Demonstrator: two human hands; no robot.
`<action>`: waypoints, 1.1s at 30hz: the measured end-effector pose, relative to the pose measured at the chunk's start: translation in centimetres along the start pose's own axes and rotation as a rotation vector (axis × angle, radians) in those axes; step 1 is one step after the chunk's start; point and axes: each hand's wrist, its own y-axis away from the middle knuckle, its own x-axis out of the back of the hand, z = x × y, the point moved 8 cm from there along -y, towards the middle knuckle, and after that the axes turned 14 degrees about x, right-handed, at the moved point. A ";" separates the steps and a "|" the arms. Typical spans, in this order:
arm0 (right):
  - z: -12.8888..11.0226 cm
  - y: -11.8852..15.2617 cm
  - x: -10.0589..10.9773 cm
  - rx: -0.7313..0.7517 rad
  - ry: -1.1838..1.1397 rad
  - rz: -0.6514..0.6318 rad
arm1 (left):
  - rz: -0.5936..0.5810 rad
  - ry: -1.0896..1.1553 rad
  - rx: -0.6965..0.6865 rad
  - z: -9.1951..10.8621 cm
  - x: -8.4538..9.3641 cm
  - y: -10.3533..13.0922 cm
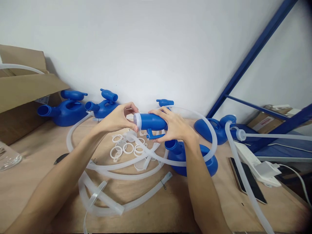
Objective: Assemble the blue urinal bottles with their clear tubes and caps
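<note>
- Well, the cardboard box stands open at left, a pale tube curving behind its flap.
- Blue jugs sit around the table, their insides too dark to tell.
- Mid-table, the right hand grips a blue bottle, raised near white rings.
- The left hand pinches the white cap at its end.

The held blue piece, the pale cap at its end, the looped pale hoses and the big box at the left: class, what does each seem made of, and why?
Blue piece: probably moulded plastic, satin; even colour, soft highlights. Pale cap: likely plastic; whitish, cloudy. Pale hoses: flexible plastic or silicone; milky, smoothly curving. Box: cardboard, matt; brown, with flaps.
</note>
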 end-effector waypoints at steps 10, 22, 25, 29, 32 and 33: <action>0.6 0.3 -0.4 0.000 -0.068 -0.024 | -0.041 -0.005 0.025 -1.4 -0.1 -0.8; 2.0 1.0 -0.5 -0.070 -0.002 -0.040 | 0.244 -0.155 -0.009 -0.9 0.8 -0.8; 2.5 1.5 0.4 -0.099 0.077 -0.020 | 0.261 -0.254 -0.049 -0.6 0.9 -0.7; 2.4 1.7 1.9 -0.152 0.146 0.091 | 0.213 -0.366 -0.132 0.1 1.0 -0.3; 2.2 1.4 2.0 -0.182 0.230 0.106 | 0.207 -0.491 -0.231 1.2 0.1 0.4; 2.2 1.3 1.8 -0.177 0.249 0.106 | 0.206 -0.517 -0.251 1.5 -0.4 0.7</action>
